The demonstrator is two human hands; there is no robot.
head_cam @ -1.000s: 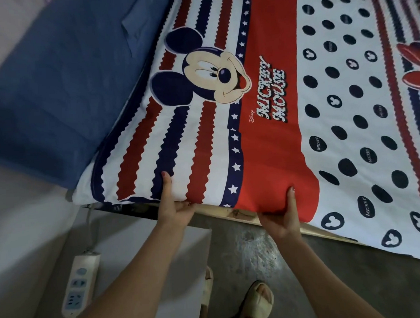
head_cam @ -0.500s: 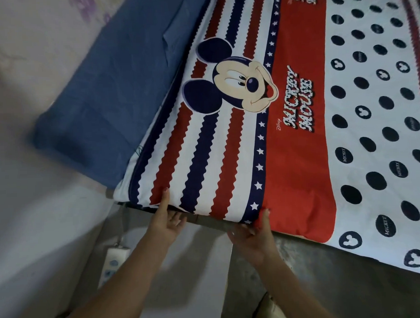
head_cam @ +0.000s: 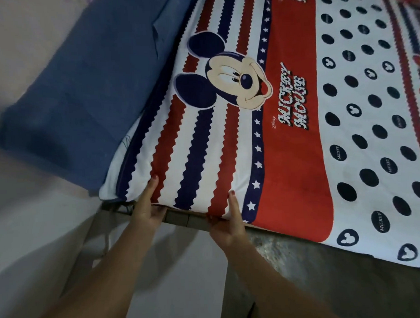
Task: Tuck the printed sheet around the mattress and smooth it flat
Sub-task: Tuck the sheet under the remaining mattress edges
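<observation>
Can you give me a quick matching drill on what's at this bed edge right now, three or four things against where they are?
Things:
1. left hand
2. right hand
3. blue pillow
4. mouse face print

Places:
A. beside the printed sheet, towards the wall
B. thumb on a red stripe near the sheet's corner
C. on the stripes, next to the red band
D. gripping the edge by the star border

Pairs: 1-B, 2-D, 3-A, 4-C
</observation>
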